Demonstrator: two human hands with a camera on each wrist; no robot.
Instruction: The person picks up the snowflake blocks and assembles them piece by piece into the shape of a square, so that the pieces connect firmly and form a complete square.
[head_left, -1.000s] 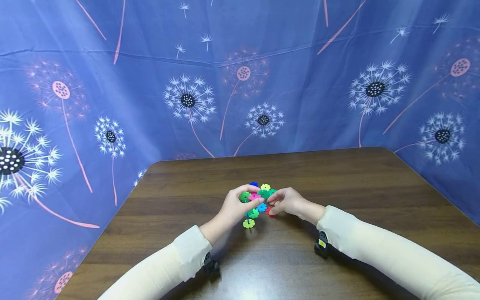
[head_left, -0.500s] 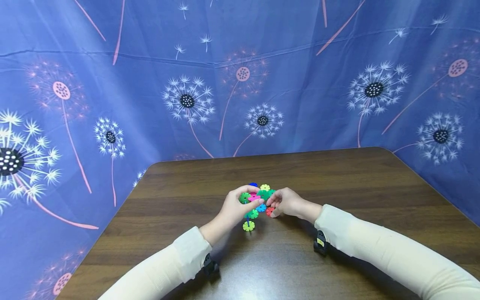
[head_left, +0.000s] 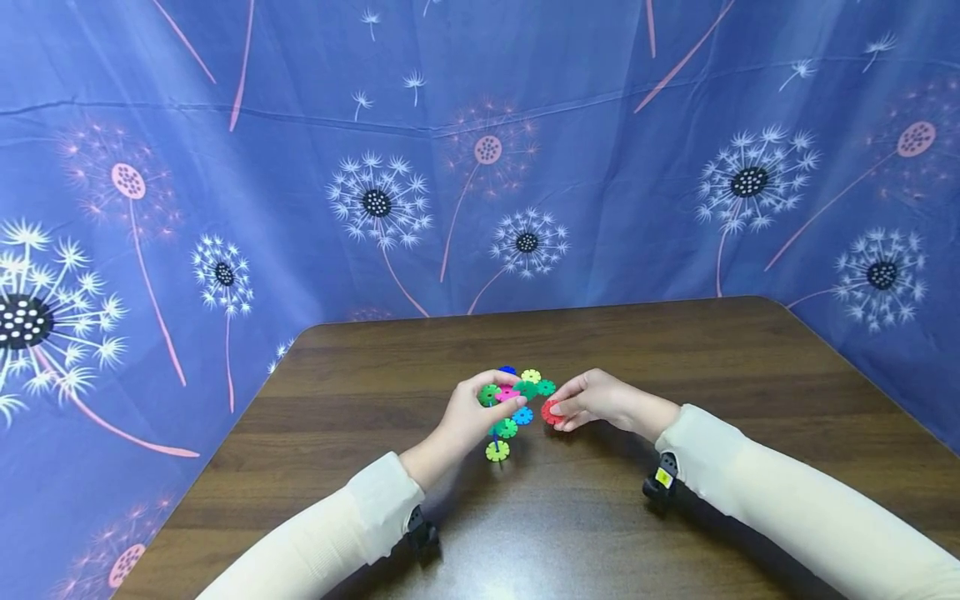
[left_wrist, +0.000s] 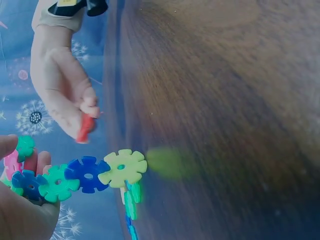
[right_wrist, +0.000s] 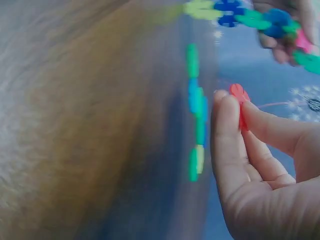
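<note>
My left hand (head_left: 469, 410) grips a string of linked plastic snowflake discs, fingers and thumb around a pink disc (head_left: 507, 393). From the grip hang green and dark blue discs, with a yellow-green disc (left_wrist: 123, 168) at the lower end. Between thumb and fingers my right hand (head_left: 600, 400) pinches a red snowflake disc (head_left: 552, 412). It is held apart from the string, to its right. Farther back, more joined discs (right_wrist: 199, 120) in green, blue and yellow appear edge-on low over the tabletop; the left hand partly hides them in the head view.
Both hands are above a brown wooden table (head_left: 675, 350). A blue dandelion-print cloth (head_left: 465, 208) hangs behind its far edge. The tabletop mirrors the yellow-green disc as a blurred patch. Black cameras sit at both wrists.
My right hand has moved right and slightly up, carrying the red disc away from the other discs. More of the green disc at the back shows. The left hand has stayed almost in place.
</note>
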